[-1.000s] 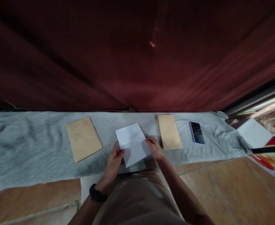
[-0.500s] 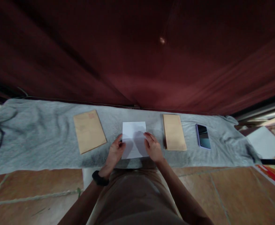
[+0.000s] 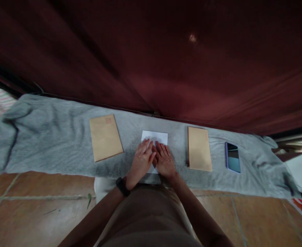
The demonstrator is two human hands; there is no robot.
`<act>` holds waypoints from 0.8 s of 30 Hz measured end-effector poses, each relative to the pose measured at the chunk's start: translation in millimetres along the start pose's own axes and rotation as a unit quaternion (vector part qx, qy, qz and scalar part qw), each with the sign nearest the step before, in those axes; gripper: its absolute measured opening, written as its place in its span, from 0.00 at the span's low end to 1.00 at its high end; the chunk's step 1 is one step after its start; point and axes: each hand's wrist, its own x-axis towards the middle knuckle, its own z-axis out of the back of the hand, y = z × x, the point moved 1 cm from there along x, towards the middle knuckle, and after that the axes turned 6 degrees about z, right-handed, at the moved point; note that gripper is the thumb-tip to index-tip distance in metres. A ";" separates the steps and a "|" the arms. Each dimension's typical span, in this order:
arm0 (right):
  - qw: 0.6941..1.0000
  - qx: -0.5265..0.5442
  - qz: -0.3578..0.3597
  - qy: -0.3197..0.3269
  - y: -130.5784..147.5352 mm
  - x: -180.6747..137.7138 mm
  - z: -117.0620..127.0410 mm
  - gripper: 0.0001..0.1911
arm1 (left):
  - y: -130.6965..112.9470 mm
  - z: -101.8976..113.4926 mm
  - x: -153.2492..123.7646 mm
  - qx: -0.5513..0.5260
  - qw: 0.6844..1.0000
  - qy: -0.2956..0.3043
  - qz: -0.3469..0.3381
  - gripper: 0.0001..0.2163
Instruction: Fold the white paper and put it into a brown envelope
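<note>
A white sheet of paper (image 3: 159,136) lies on the grey cloth in front of me, its middle covered by both hands. My left hand (image 3: 140,161) rests flat on the paper's left part, fingers stretched out. On the right part lies my right hand (image 3: 164,161), palm down with the fingers extended, close beside the left. To the left is a brown envelope (image 3: 106,139) with a reddish mark in its upper corner. Several brown envelopes appear stacked (image 3: 199,149) to the right of my hands.
A phone (image 3: 232,157) with a purple edge lies right of the stack. The grey cloth (image 3: 55,137) covers a long narrow surface against a dark red panel (image 3: 151,68). White paper (image 3: 301,171) is at the far right. Tiled floor (image 3: 50,212) shows below.
Both hands have gone from holding the paper's side edges to lying flat on top of it, closer together. The whole view has tilted and shifted slightly.
</note>
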 end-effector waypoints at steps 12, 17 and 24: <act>1.000 0.012 0.006 -0.017 0.1 1.5 -1.1 0.28 | 13.0 -22.0 36.2 0.071 0.995 0.064 -0.036 0.29; 1.000 0.008 0.000 -0.008 1.7 2.2 2.3 0.28 | 17.0 -16.4 27.9 0.083 0.993 0.069 -0.037 0.29; 1.000 0.015 -0.003 0.018 -0.4 1.7 6.9 0.29 | 32.7 3.0 -24.0 0.084 0.984 0.096 -0.123 0.28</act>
